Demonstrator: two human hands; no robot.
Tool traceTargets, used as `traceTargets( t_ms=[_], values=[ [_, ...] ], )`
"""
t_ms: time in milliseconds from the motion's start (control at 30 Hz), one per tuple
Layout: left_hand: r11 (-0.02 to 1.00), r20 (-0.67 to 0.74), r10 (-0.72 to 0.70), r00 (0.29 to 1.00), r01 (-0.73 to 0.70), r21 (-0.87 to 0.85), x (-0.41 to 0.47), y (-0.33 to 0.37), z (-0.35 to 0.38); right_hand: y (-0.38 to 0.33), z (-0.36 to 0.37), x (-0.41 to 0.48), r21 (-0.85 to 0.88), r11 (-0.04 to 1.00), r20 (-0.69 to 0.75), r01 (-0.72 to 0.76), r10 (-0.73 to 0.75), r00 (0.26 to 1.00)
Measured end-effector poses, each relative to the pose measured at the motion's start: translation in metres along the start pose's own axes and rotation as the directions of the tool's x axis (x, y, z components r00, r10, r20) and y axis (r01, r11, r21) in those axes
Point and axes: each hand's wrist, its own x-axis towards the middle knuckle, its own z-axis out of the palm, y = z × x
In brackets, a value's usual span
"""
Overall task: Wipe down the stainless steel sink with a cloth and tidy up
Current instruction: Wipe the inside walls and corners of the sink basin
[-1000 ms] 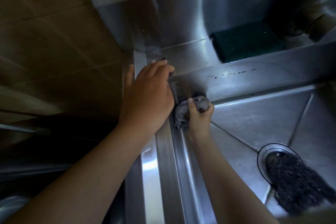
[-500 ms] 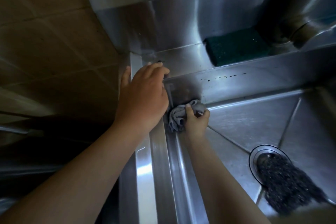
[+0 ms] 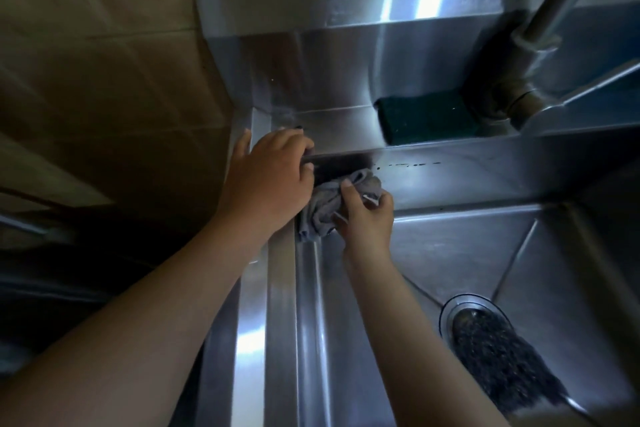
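The stainless steel sink [image 3: 450, 246] fills the right half of the view, seen from above. My right hand [image 3: 369, 218] is shut on a crumpled grey cloth [image 3: 329, 204] and presses it into the basin's back left corner, against the back wall. My left hand [image 3: 268, 180] rests on the corner of the sink rim [image 3: 277, 305], its fingers curled over the inner edge just above the cloth. Small dark specks [image 3: 408, 165] dot the top of the back wall to the right of the cloth.
A dark green scouring pad [image 3: 426, 121] lies on the back ledge beside the tap base [image 3: 512, 94]. A dark steel-wool scourer [image 3: 502, 357] covers the drain at lower right. A tiled wall [image 3: 104, 62] is on the left.
My right hand and the cloth have shifted slightly up the back wall in the corner. The left hand keeps its grip on the rim. The camera has tilted up, showing more backsplash.
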Motion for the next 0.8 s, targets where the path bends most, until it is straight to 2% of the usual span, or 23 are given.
traceTargets(
  t_ms=[200,333,467,633,700,800],
  values=[
    [0.995,-0.006,0.001,1.0,0.0,0.101,-0.002,0.004,0.002,-0.015,-0.02,-0.005,-0.091,0.995,0.028,-0.039,0.042,0.999],
    [0.993,-0.035,-0.046,0.998,0.05,0.106,-0.007,0.01,-0.001,-0.03,-0.037,0.001,-0.143,0.99,0.075,0.007,0.004,0.997],
    [0.973,-0.164,-0.217,0.962,0.2,-0.112,-0.019,0.038,0.004,-0.047,-0.053,0.004,-0.135,0.991,0.075,0.019,-0.009,0.997],
    [0.937,-0.212,-0.299,0.93,0.244,-0.25,-0.031,0.083,0.033,-0.062,-0.064,0.008,-0.127,0.99,0.047,0.068,-0.063,0.997],
    [0.869,-0.191,-0.433,0.881,0.351,-0.349,-0.033,0.09,0.046,-0.064,-0.066,0.008,-0.127,0.988,0.037,0.083,-0.079,0.996],
    [0.674,-0.119,-0.648,0.752,0.494,-0.548,-0.029,0.09,0.064,-0.066,-0.065,0.009,-0.129,0.988,0.015,0.089,-0.087,0.996]
  ],
)
